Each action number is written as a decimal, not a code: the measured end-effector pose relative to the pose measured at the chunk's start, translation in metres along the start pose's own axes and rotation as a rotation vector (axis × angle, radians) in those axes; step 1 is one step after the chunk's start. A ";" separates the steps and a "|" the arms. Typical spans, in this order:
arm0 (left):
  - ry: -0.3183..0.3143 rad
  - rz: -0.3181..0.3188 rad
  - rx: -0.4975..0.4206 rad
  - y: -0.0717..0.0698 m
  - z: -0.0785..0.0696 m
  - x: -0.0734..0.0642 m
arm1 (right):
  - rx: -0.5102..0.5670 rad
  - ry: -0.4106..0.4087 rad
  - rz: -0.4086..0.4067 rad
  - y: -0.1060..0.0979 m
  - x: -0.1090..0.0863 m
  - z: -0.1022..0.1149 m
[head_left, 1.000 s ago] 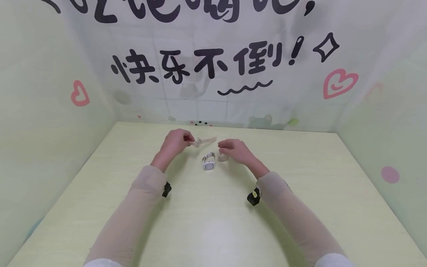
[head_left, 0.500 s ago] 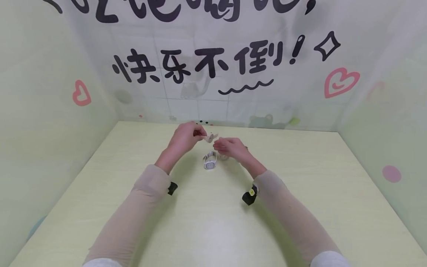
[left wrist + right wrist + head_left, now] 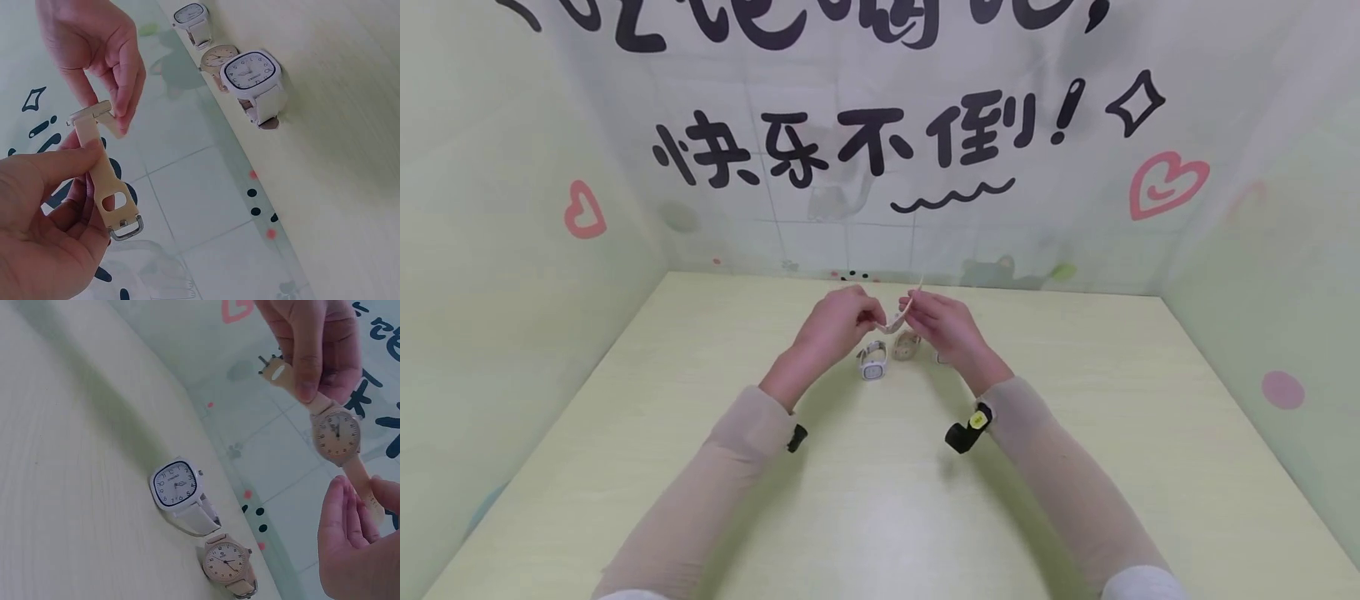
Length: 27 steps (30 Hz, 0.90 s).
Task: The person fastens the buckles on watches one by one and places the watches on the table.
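Both hands hold a pale beige wristwatch (image 3: 337, 434) above the back of the table. My left hand (image 3: 842, 321) pinches the buckle half of its strap (image 3: 107, 178) between thumb and fingers. The other half of the strap is between the thumb and fingers of my right hand (image 3: 951, 329). In the right wrist view the round dial faces the camera; in the left wrist view it is seen nearly edge-on. Below the hands stand a white square-faced watch (image 3: 872, 369) and a beige round-faced watch (image 3: 906, 345). Another white square-faced watch (image 3: 190, 15) is largely hidden behind my right hand in the head view.
The pale wooden table (image 3: 880, 500) meets a printed backdrop (image 3: 880, 242) just behind the hands. Side panels (image 3: 1262, 317) enclose it left and right. Black wrist cameras (image 3: 967, 429) hang under both sleeves.
My left hand has moved right with the beige wristwatch. My right hand, earlier near the standing watches, now pinches its free strap end. The strap now curves upward between the hands.
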State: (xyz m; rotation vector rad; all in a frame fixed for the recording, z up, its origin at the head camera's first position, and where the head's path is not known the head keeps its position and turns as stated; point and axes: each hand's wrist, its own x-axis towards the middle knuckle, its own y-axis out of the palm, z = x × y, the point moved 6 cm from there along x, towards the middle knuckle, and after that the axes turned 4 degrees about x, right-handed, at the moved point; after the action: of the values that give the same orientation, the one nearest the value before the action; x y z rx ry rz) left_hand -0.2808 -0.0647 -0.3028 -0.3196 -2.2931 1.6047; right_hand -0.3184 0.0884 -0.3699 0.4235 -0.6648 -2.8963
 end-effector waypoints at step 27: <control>-0.112 0.007 -0.543 0.023 0.032 -0.005 | 0.242 -0.096 -0.023 -0.029 -0.021 0.030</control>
State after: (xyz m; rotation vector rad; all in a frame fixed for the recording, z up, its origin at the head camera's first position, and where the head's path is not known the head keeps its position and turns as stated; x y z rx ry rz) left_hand -0.2887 -0.0866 -0.3352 -0.3672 -2.7885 0.9936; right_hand -0.3096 0.1306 -0.3513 0.3217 -1.0388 -2.8823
